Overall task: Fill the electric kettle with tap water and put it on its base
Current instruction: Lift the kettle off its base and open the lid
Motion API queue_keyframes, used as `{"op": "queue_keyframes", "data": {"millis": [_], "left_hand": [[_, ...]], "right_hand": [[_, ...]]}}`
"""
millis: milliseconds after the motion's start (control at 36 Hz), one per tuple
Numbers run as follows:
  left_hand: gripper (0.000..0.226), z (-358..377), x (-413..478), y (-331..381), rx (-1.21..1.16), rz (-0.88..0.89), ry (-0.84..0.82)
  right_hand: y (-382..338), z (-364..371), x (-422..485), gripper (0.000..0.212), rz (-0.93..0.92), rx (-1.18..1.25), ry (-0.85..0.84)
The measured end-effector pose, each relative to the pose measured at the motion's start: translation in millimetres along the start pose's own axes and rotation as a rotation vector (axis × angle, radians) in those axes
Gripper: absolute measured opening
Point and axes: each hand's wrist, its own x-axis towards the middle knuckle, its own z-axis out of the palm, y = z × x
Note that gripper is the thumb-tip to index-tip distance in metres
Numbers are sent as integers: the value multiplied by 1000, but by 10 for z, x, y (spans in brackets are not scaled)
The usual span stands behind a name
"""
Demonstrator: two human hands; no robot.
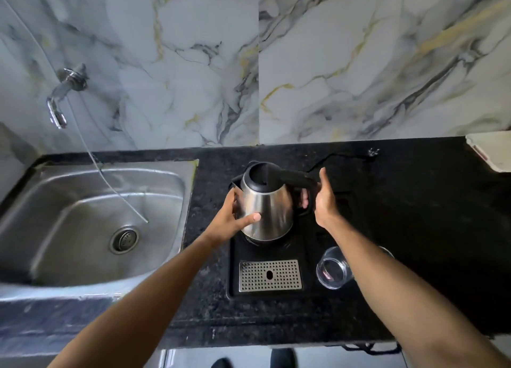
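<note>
The electric kettle (266,204) stands on or just over its base at the back of the black tray (235,271), on the dark surface (414,215) to the right of the steel sink (91,223). The left hand (235,215) cups the steel body with thumb and fingers spread around it; the right hand (323,199) wraps its fingers through the black handle, thumb raised. Whether this is the lift-off or the set-down cannot be judged from here, since the closed lid hides any water. For either, the good course is to let the right hand carry the weight by the handle, keep the left hand steadying the wall, and move the kettle straight up or down so it clears the base's connector without tilting. The base itself is almost wholly covered by the kettle, so seating cannot be confirmed. The glass jar (334,271) is partly hidden behind the right forearm. The wall tap (65,96) appears dry.
</note>
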Motion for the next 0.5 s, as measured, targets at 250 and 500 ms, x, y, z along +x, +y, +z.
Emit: {"op": "queue_keyframes", "data": {"millis": [250, 500], "left_hand": [[75, -438, -11, 760, 17, 96, 39], [98, -567, -145, 1397, 849, 499, 519]], "right_hand": [[-639, 341, -60, 81, -16, 104, -13], [-804, 656, -143, 79, -69, 182, 61]]}}
